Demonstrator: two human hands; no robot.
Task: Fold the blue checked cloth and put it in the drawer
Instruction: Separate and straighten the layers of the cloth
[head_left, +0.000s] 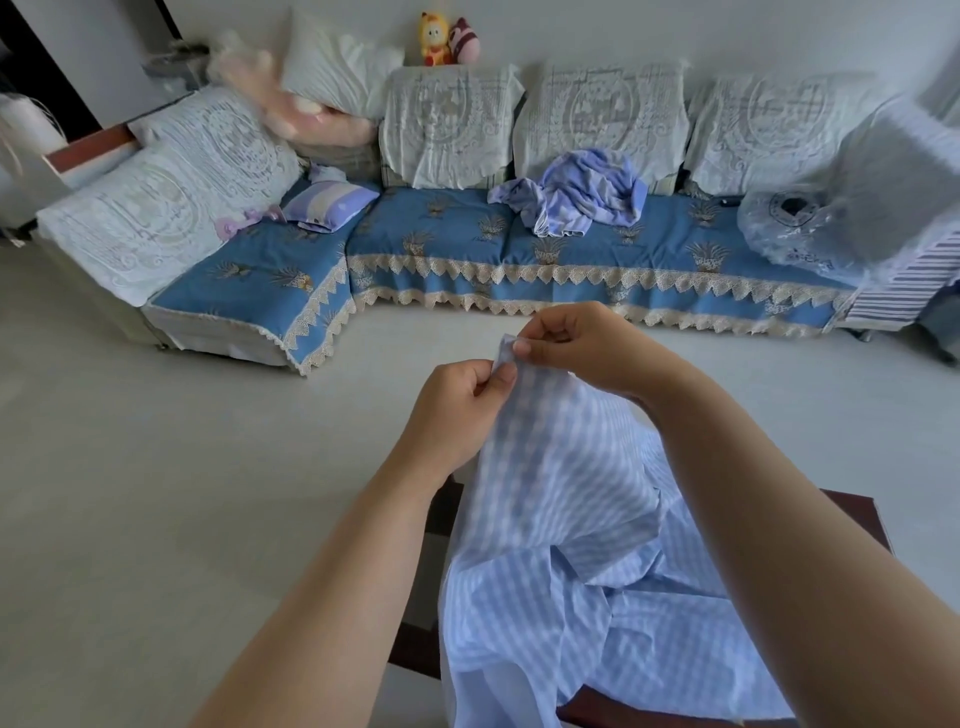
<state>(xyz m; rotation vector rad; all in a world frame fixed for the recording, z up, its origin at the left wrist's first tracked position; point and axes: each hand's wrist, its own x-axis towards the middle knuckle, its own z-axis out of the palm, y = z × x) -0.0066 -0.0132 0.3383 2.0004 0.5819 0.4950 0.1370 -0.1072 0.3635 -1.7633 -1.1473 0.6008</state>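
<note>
I've got both hands up in front of me, close together at the top edge of the blue checked cloth (566, 525). My left hand (457, 402) has its fingers curled in, thumb and forefinger pinching the thin fabric at its edge. My right hand (576, 343) sits just above and beside it, fingertips nipping the same corner, which pokes up in a small soft point between them. From that pinch the cloth hangs down in loose, rumpled folds, light cotton by the look, pale blue and white checks, spilling over a dark reddish-brown wooden table (857, 514) below my arms. Beyond, pale smooth floor (156, 467). Further out, a long sofa (441, 244) with blue patterned seat covers edged in cream lace, white lace over the back cushions, and a crumpled lilac-blue sheet (582, 192) heaped on the seat.
</note>
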